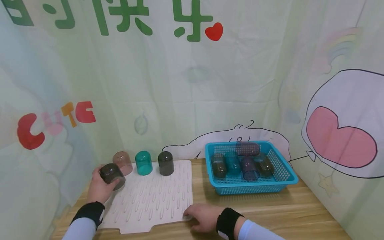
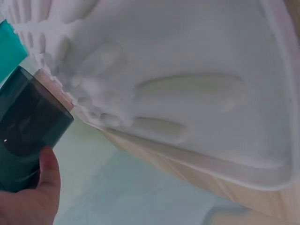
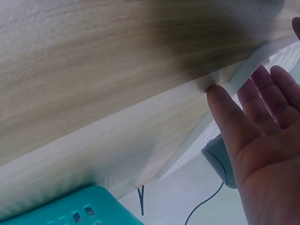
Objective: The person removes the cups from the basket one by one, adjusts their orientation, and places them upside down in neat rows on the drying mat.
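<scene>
My left hand (image 1: 100, 186) grips a dark grey see-through cup (image 1: 112, 175), tilted at the left edge of the white ridged tray (image 1: 156, 196). In the left wrist view the thumb lies against the side of this dark cup (image 2: 30, 126). Along the tray's back edge stand three upside-down cups: a pinkish-brown one (image 1: 123, 162), a green one (image 1: 144, 163) and a dark grey one (image 1: 166, 163). My right hand (image 1: 207, 216) is at the tray's front right corner, holding nothing. Its fingers (image 3: 229, 115) look fairly straight in the right wrist view; whether they touch the tray is hard to tell.
A blue mesh basket (image 1: 252, 190) with several see-through cups lying in it stands on the wooden table (image 1: 300, 213), right of the tray. Printed cloth walls (image 1: 240, 83) close off the back and both sides.
</scene>
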A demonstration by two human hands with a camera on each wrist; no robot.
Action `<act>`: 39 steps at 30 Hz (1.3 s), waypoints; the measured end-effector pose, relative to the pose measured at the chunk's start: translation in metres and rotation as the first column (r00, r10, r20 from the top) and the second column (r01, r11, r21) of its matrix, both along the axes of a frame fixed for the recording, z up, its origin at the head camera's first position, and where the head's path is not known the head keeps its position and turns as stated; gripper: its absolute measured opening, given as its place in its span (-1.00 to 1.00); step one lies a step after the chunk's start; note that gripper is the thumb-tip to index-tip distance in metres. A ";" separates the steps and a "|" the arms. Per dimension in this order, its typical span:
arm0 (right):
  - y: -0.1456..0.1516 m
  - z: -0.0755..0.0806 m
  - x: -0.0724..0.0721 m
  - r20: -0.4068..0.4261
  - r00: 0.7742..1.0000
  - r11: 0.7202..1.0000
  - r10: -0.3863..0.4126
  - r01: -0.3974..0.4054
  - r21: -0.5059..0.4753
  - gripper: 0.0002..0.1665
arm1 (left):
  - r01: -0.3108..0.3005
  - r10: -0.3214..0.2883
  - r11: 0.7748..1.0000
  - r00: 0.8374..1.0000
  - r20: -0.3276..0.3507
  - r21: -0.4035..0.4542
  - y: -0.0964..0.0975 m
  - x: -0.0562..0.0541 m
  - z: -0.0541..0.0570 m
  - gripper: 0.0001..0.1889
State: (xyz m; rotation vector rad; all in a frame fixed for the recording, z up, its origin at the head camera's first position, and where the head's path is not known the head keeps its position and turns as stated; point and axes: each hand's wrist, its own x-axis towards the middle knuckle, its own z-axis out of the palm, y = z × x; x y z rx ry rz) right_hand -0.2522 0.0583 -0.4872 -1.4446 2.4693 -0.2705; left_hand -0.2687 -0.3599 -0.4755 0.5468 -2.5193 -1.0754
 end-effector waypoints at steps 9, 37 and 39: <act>-0.001 0.000 -0.001 0.072 0.996 0.999 -0.044 0.042 0.028 -0.47 | 0.035 -0.034 0.998 0.999 0.017 -0.052 -0.001 -0.007 -0.012 -0.01; -0.002 -0.001 -0.001 0.052 0.998 0.999 -0.028 0.026 0.026 -0.50 | 0.016 -0.012 0.994 0.999 0.036 -0.107 0.004 -0.008 -0.018 -0.02; -0.002 0.000 -0.001 0.057 0.998 0.999 -0.032 0.031 0.029 -0.50 | 0.014 -0.011 0.991 1.000 0.017 -0.132 0.005 -0.007 -0.017 -0.01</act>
